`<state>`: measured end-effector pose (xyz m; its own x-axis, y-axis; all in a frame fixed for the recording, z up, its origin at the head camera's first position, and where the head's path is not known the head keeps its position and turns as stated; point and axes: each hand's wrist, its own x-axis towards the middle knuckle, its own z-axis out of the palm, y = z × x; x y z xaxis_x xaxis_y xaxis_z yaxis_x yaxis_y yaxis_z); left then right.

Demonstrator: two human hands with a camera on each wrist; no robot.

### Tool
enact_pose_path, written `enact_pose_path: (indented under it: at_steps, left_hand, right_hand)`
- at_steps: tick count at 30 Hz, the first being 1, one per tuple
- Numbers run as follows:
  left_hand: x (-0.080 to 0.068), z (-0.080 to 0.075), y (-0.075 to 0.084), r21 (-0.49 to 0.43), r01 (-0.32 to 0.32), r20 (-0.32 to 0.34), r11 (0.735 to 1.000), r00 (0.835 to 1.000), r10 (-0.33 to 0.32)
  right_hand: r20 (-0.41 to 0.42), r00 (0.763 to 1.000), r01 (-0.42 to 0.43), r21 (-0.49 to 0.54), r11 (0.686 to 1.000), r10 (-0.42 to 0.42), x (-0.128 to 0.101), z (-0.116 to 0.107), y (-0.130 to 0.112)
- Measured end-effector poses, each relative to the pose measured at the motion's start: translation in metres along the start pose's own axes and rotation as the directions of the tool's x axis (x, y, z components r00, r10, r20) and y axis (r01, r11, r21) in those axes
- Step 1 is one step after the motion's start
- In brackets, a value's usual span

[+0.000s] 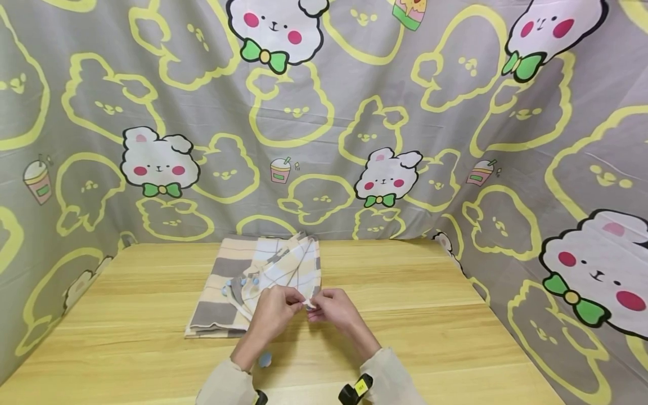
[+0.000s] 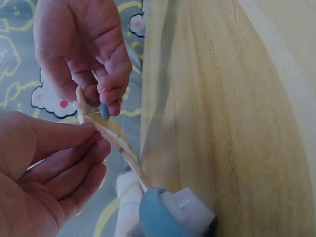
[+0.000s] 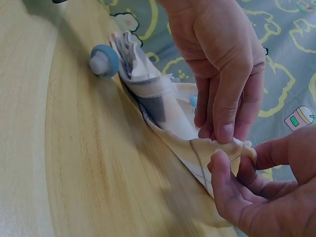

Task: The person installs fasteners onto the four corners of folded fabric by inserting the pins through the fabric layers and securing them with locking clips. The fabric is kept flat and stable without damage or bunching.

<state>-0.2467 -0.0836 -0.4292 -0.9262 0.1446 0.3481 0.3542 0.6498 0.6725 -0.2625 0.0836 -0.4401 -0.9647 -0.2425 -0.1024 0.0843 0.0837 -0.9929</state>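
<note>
A checked cream, grey and pale-blue cloth [image 1: 273, 267] with small blue round studs lies folded on the wooden table [image 1: 430, 315]. Both hands meet at its near corner. My left hand [image 1: 296, 301] pinches the cloth's edge between thumb and fingers, and my right hand [image 1: 318, 308] pinches the same edge just beside it. In the left wrist view the thin cloth edge [image 2: 116, 138] runs between my left hand [image 2: 91, 140] and my right hand [image 2: 101, 101]. In the right wrist view the lifted corner [image 3: 232, 148] sits between my left hand [image 3: 219, 131] above and my right hand [image 3: 232, 160] below.
A blue-and-white round stud [image 3: 102, 60] on the cloth rests against the table, also close up in the left wrist view [image 2: 170, 212]. Another blue stud [image 1: 265, 359] lies by my left forearm. Cartoon-print fabric walls [image 1: 324, 140] enclose the table at the back and both sides.
</note>
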Motion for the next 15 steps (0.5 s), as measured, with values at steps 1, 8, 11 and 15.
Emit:
enact_pose_path:
  at_steps: [1,8,11,15]
  left_hand:
    - [0.000,0.000,0.000,0.002,-0.008,-0.002,1.000,1.000,0.008]
    - [-0.001,-0.002,0.002,-0.007,-0.003,0.050,1.000,0.999,0.003]
    - [-0.001,-0.009,0.002,-0.012,0.028,0.103,1.000,0.994,-0.027]
    - [-0.003,-0.024,0.000,0.005,0.085,0.160,0.996,0.984,-0.085]
  right_hand:
    - [-0.008,1.000,0.003,0.003,1.000,-0.003,0.000,0.000,0.000]
    - [-0.033,0.999,0.014,0.025,1.000,-0.013,-0.001,-0.001,-0.001]
    - [-0.035,0.999,0.009,0.034,0.999,-0.008,0.001,-0.001,0.000]
    - [-0.039,0.999,0.015,0.047,0.999,-0.013,0.004,-0.001,0.001]
